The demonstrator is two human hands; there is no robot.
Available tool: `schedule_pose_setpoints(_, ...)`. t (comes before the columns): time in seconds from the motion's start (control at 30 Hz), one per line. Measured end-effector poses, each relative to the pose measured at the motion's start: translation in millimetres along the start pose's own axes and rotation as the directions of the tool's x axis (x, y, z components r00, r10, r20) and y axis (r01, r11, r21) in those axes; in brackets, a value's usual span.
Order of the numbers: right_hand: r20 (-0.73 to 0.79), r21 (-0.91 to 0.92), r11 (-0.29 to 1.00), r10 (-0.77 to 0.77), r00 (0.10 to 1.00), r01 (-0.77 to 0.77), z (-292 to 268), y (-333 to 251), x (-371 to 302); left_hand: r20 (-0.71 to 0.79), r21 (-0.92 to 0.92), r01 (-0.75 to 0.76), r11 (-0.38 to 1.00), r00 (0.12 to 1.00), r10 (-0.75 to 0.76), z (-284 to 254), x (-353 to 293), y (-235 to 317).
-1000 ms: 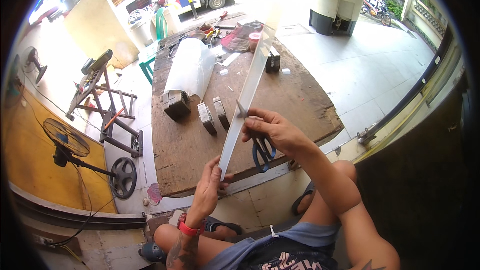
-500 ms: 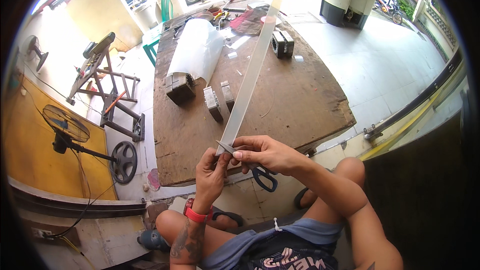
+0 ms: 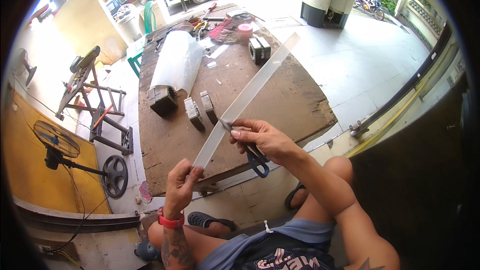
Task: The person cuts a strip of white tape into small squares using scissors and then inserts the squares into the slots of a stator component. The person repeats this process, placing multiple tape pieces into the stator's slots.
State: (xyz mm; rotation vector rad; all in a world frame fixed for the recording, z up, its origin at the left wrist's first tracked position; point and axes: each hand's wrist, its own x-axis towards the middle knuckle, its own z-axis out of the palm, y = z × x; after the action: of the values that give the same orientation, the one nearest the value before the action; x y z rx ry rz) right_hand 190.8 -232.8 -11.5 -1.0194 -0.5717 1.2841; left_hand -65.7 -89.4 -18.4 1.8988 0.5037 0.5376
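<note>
A long translucent plastic strip [image 3: 257, 81] slants from near my lap out over the wooden table [image 3: 280, 115]. Its near end is pinched between the thumb and fingers of my left hand [image 3: 181, 180], which has a red watch on its wrist. My right hand [image 3: 262, 139] grips a pair of scissors with dark blue handles [image 3: 258, 166]. The grey blades lie against the strip partway along its length, and my fingers hide much of them. I cannot tell whether the blades are cutting in.
Several dark metal blocks [image 3: 163, 101] stand on the table, beside a rolled clear plastic sheet [image 3: 175, 62]. Further back are a pink-lidded container [image 3: 245, 31], a red rag [image 3: 220, 31] and scattered tools. A fan [image 3: 59, 140] and a wooden stand [image 3: 95, 90] are at the left.
My left hand has moved down and left with the strip's end, away from the scissors. The blades now sit further along the strip, which tilts more to the right. The view has shifted slightly.
</note>
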Motion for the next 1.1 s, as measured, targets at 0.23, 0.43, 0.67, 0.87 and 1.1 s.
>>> schedule_pose_setpoints(0.23,-0.243,0.02,0.981,-0.182,0.953,0.193,-78.8,-25.9,-1.9,-0.003,0.096,0.119,0.988,0.993,-0.119,-81.4,-48.8,-45.4)
schedule_pose_setpoints(0.43,-0.77,-0.192,0.851,-0.439,0.463,0.488,-104.5,-133.8,-48.7,-0.263,-0.229,-0.048,0.972,0.965,-0.014,-140.0,-94.6,-62.2)
schedule_pose_setpoints(0.67,-0.026,-0.43,0.858,-0.324,0.946,0.282,-26.5,-22.3,-34.0,-0.297,-0.361,0.034,0.932,0.943,-0.149,-7.7,-31.3,-66.0)
schedule_pose_setpoints(0.87,0.312,-0.185,0.977,-0.046,0.949,0.108,17.9,34.4,0.3,-0.147,-0.255,-0.065,0.965,0.989,0.028,54.0,6.8,-26.3)
schedule_pose_setpoints(1.1,0.109,-0.49,0.85,-0.163,0.981,0.195,17.4,26.0,4.5,-0.248,-0.192,-0.14,0.971,0.965,0.09,74.2,29.8,-5.9)
